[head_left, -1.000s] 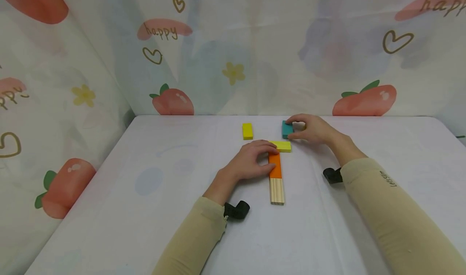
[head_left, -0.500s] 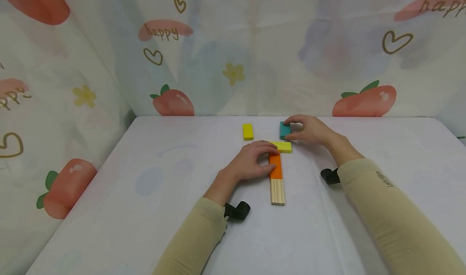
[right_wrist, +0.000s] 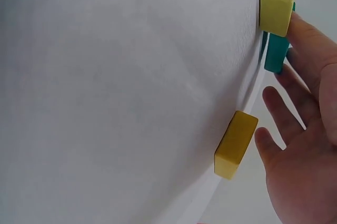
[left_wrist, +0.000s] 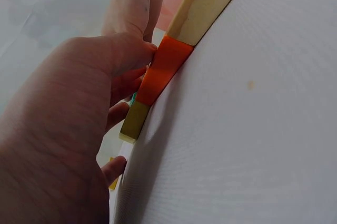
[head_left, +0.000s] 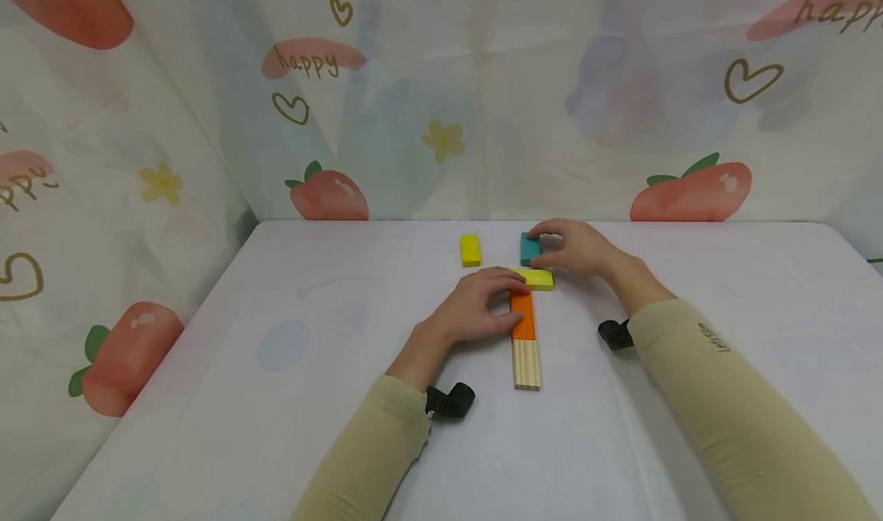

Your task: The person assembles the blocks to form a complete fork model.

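Observation:
My left hand [head_left: 479, 305] curls at the left of an orange block [head_left: 523, 320], its thumb touching that block's side and its fingertips at the joint with a yellow-green block [head_left: 539, 279]. The yellow-green block lies crosswise at the orange block's far end. A natural wood block [head_left: 526, 365] continues the line on the near side. My right hand [head_left: 578, 247] pinches a teal block [head_left: 529, 250] between thumb and finger, just beyond the yellow-green block. In the right wrist view, the teal block [right_wrist: 276, 52] shows partly behind the yellow-green block [right_wrist: 278, 2].
A yellow block [head_left: 470, 250] lies alone at the back left of the others. Another, darker yellow block [right_wrist: 236, 145] sits beside the right hand in the right wrist view. The white-covered table [head_left: 207, 398] ends at a patterned cloth backdrop [head_left: 483, 84].
My right hand has slid the teal block leftward, behind the yellow-green block. The left hand and the other blocks have stayed in place.

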Motion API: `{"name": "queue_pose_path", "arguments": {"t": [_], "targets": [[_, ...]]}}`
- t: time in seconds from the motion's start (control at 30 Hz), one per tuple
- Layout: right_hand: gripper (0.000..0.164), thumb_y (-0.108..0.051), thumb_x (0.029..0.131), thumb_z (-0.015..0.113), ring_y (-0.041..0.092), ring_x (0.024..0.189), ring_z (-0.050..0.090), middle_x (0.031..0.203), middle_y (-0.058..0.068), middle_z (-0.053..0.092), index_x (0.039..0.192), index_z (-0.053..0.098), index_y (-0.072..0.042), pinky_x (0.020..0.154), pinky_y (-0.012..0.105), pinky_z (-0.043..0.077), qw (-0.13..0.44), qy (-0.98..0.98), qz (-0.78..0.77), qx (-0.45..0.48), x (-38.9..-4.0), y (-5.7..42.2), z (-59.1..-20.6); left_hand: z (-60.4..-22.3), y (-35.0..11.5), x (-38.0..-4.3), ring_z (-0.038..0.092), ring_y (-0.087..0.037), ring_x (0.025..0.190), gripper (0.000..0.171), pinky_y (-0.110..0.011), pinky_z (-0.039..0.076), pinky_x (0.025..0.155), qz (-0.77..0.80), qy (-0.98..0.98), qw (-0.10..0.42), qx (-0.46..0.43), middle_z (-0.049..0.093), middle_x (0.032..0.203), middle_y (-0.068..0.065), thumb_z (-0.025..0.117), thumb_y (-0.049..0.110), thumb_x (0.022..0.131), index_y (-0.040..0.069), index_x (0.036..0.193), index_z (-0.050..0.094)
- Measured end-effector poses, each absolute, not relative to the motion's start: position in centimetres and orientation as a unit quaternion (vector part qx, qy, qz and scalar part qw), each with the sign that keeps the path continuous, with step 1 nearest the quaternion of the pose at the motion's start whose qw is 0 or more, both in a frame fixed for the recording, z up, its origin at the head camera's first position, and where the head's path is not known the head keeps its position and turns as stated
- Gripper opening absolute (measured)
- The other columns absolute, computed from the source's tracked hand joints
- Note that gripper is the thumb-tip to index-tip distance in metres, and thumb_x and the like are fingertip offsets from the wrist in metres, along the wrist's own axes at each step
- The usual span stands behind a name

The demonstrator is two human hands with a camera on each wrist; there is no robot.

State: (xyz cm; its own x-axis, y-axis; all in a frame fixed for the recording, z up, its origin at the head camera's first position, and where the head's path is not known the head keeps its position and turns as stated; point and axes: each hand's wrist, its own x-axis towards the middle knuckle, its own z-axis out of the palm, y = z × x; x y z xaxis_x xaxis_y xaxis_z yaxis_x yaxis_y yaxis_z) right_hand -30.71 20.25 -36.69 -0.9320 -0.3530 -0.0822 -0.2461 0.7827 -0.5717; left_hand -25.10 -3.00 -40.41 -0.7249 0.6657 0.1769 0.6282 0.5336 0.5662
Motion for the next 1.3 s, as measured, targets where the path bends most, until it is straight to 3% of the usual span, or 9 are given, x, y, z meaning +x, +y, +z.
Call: {"name": "queue_pose_path", "arguments": {"t": [0.53,1.0,1.3], "targets": [[0.055,-0.035,0.094,0.072,0.046,0.137,0.034,0.151,0.025,0.041,0.139,0.057,-0.009,0.110,0.066,0.028,0.106,0.941,-0.290,-0.141,-30.6,20.8,-36.0,-40.3,-2.8,-25.0,0.043,-0.010,0.135,0.034,-0.033,0.026,0.117,0.299,0.882,0.035,0.363,0.057,0.138,0.005,0.065,0.025,0.094,0.019,0.127,0.069],[0.060,-0.040,0.095,0.069,0.048,0.128,0.042,0.152,0.027,0.038,0.144,0.052,-0.010,0.101,0.063,0.041,0.093,0.944,-0.297,-0.113,-29.8,23.1,-35.3,-40.3,-2.8,-24.9,0.041,-0.009,0.136,0.034,-0.034,0.026,0.117,0.301,0.887,0.043,0.348,0.056,0.139,0.008,0.065,0.027,0.094,0.021,0.128,0.069],[0.062,-0.038,0.094,0.071,0.048,0.134,0.036,0.153,0.025,0.037,0.144,0.051,-0.008,0.104,0.068,0.035,0.091,0.946,-0.293,-0.103,-29.4,24.5,-35.3,-40.4,-2.8,-24.9,0.041,-0.008,0.135,0.034,-0.033,0.026,0.117,0.303,0.886,0.040,0.348,0.056,0.139,0.009,0.066,0.028,0.094,0.022,0.127,0.069]]}}
